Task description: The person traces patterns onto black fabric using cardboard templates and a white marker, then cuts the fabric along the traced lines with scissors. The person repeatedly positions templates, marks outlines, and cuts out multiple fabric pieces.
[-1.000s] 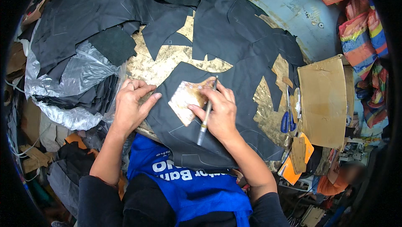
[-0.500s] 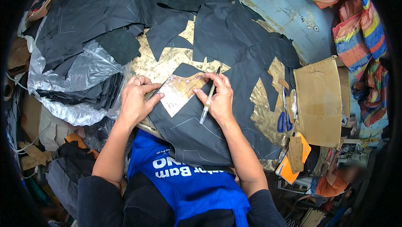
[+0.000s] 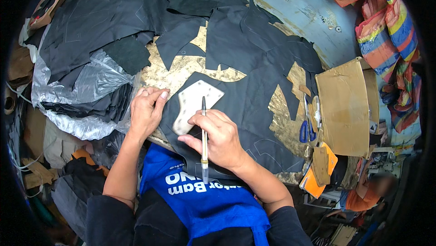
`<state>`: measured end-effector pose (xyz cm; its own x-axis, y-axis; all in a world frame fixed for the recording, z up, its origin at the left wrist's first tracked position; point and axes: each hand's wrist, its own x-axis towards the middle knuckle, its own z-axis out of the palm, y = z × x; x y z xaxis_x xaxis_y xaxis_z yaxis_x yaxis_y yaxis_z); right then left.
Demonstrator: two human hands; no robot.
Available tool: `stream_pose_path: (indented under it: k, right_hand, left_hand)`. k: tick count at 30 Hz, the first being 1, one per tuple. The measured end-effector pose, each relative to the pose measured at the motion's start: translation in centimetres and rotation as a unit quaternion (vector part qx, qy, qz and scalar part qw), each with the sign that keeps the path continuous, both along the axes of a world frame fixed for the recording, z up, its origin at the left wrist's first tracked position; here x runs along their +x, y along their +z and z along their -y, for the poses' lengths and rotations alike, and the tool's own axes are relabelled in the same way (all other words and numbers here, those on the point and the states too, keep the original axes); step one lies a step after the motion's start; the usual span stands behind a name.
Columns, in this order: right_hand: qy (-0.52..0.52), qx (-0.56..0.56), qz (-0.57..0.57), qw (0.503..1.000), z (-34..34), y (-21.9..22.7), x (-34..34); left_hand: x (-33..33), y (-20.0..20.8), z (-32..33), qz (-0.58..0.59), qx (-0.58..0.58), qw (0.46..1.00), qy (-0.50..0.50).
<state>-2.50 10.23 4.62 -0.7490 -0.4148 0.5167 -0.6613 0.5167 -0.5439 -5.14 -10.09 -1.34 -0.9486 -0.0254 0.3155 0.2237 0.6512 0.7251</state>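
Note:
A pale, flat template (image 3: 198, 102) with dark spots lies on a sheet of black leather-like material (image 3: 245, 109). My right hand (image 3: 219, 139) reaches over its lower right side, thumb and forefinger at the template's edge. That hand also holds a slim pen (image 3: 204, 148), its dark end pointing away from me and its clear end toward me. To the template's left, apart from it, my left hand (image 3: 147, 112) rests at the sheet's edge; its fingers are curled, thumb close to the forefinger, and nothing shows in them. Thin pale outlines mark the sheet near my right wrist.
Blue-handled scissors (image 3: 305, 130) lie right, beside a cardboard box (image 3: 344, 109) and an orange item (image 3: 313, 183). Dark pieces fill a clear plastic bag (image 3: 75, 116) on the left. More black sheets (image 3: 109, 16) cover the far tabletop. Another person (image 3: 361, 198) is at lower right.
The template has been turned over, from its tan face to its pale spotted one. My left hand has come off it and curled. My right hand has moved left and nearer with the pen.

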Motion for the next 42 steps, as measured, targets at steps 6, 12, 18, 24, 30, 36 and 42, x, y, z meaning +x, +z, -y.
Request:
stream_pose_path:
  k: [6, 12, 18, 24, 30, 36, 42]
  right_hand:
    - [-0.109, 0.084, 0.083, 0.987, -2.5, -4.0, -3.2]
    - [-0.102, 0.031, 0.104, 0.989, -2.8, -6.4, -4.8]
    - [-0.142, -0.072, 0.128, 0.979, -2.9, -6.1, -5.2]
    - [-0.178, -0.099, 0.131, 0.970, -2.6, -6.3, -5.3]
    - [-0.173, -0.113, 0.127, 0.970, -2.7, -6.7, -5.4]
    - [-0.161, -0.375, 0.175, 0.896, -4.0, -7.4, -6.0]
    - [-0.062, -0.661, 0.283, 0.693, -6.7, -7.7, -6.5]
  left_hand:
    - [0.3, 0.7, -0.1, -0.013, -0.078, 0.996, -0.036]
    - [-0.2, 0.9, -0.7, 0.030, -0.080, 0.996, -0.009]
    - [-0.5, 1.4, -1.2, 0.042, -0.103, 0.994, 0.003]
    - [-0.3, 1.3, -1.3, 0.033, -0.102, 0.994, 0.009]
    - [-0.4, 1.1, -1.4, 0.030, -0.102, 0.994, 0.015]
    - [-0.4, 1.4, -1.8, 0.031, -0.135, 0.990, 0.028]
    - [-0.3, 1.1, -3.4, -0.043, -0.152, 0.983, -0.091]
